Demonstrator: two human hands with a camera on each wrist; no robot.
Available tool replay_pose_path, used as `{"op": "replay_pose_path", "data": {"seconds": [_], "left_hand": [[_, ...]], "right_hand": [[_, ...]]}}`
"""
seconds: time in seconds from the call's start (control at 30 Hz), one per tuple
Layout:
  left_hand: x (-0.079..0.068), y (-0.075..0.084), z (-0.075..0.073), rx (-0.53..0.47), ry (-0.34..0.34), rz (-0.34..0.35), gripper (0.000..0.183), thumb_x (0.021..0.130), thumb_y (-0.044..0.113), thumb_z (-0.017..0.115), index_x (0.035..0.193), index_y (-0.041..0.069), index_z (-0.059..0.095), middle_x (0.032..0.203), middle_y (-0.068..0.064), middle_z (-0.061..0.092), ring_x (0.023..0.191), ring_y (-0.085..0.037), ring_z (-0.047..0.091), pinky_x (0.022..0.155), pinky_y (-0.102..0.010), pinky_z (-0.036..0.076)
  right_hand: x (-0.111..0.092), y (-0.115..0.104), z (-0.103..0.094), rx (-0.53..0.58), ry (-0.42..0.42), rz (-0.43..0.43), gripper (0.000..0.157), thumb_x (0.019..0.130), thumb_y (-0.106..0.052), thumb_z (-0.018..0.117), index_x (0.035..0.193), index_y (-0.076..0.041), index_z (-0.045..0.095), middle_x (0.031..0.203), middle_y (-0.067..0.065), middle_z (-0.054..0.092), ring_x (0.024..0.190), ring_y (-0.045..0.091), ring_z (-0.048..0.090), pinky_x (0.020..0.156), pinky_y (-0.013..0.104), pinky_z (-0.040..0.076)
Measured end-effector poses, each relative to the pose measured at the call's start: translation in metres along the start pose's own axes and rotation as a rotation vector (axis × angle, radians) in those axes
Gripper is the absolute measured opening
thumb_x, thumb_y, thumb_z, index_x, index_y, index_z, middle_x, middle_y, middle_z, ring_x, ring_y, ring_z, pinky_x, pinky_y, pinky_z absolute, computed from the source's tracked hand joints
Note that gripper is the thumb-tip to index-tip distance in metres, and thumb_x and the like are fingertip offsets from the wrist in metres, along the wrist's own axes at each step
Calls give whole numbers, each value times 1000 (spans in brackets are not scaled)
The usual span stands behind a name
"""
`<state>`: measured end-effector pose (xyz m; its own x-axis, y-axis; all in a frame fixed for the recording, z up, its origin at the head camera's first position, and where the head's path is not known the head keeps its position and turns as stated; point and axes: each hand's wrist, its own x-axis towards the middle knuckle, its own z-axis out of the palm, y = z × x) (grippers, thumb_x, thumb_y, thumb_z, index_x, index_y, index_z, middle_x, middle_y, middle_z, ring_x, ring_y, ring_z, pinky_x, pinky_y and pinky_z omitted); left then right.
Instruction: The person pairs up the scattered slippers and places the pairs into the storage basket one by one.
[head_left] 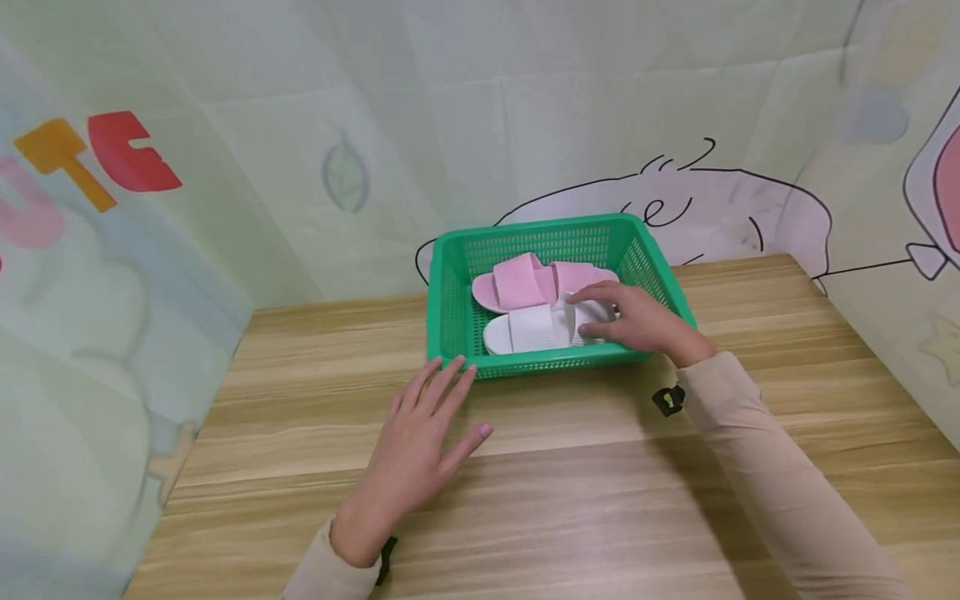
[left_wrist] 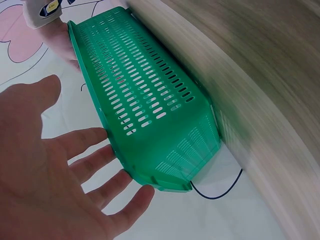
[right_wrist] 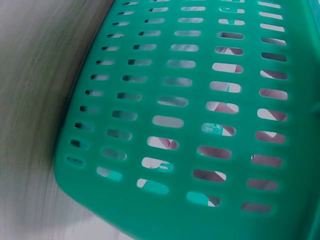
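Note:
A green plastic basket [head_left: 558, 362] with slotted walls stands at the back of the table. Inside it, a pair of pink slippers [head_left: 517, 282] lies along the far side. In front of these are white slippers, a left one [head_left: 532, 327] and a right one [head_left: 588, 315]. My right hand [head_left: 633, 317] reaches over the basket's right front corner, its thumb and fingers spread across the right white slipper and gripping it. The basket wall hides that hand in the right wrist view. My left hand [head_left: 416, 442] has its fingers extended, fingertips right at the basket's front left rim.
The wood-grain table [head_left: 300, 417] extends around the basket and towards me. A printed cloth backdrop [head_left: 487, 108] hangs right behind the basket and along both sides of the table. A black device [head_left: 668, 400] sits at my right wrist.

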<state>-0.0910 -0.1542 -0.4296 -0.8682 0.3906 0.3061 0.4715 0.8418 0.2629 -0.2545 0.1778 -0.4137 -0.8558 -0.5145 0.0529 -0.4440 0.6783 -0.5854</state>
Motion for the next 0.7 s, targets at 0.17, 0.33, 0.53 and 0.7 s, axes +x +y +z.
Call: {"op": "replay_pose_path", "data": {"seconds": [0.17,0.33,0.53,0.7], "left_hand": [[0,1,-1,3,-19,-15,73,103,50,64,162,11,45,169,-9,40,158,-39,29,118,-67,36],[1,0,1,2,-8,-13,72,103,49,65,161,10,46,168,-10,41,157,-40,30,117,-68,37],[4,0,1,2,25,0,69,102,48,68,157,10,51,164,-11,46,153,-40,36,114,-67,40],[8,0,0,-9,58,-1,66,101,46,69,154,9,54,159,-13,50,148,-40,42,114,-64,40]], "right_hand": [[0,-1,1,4,-8,22,48,97,-17,77,143,-9,66,151,16,59,139,38,50,116,61,41],[0,-2,0,-11,4,45,61,96,-21,78,153,-11,57,154,20,55,135,40,51,113,63,44],[-5,-5,2,-61,159,-7,56,98,-28,75,148,-9,60,154,20,54,144,42,46,118,64,39],[-18,-12,1,-82,347,-134,46,98,-26,76,139,-8,68,143,14,63,136,36,55,111,59,47]]}}
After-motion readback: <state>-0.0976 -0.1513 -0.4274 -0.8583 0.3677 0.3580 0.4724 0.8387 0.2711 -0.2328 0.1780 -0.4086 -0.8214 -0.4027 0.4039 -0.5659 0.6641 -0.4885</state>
